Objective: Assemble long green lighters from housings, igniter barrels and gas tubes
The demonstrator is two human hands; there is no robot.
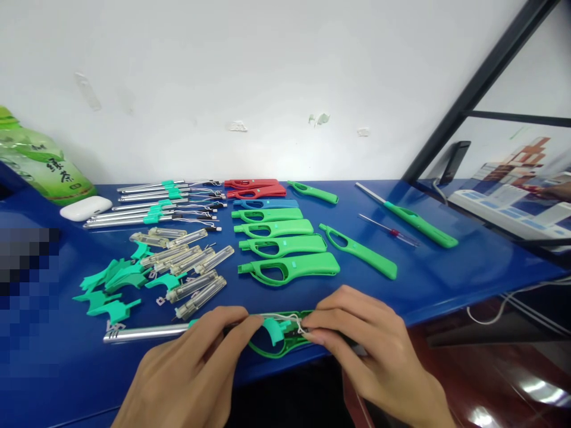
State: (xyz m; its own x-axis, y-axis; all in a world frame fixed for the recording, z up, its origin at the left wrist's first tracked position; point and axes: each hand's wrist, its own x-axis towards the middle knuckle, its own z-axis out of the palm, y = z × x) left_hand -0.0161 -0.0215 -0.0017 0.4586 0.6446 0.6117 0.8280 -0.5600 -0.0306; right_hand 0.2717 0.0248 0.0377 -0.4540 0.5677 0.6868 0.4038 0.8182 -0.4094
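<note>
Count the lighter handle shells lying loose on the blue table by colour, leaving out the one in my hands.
Green handle shells: 6
Red handle shells: 2
Blue handle shell: 1
Total: 9

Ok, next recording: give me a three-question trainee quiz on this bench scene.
1. True or false: both hands touch the partly assembled lighter at the table's near edge.
2. What colour are the two handle shells farthest back in the row?
3. The white earbud case lies: A) beside the green bottle, B) between the hands, C) on the finished lighter.

Key: 1 true; 2 red; 3 A.
</note>
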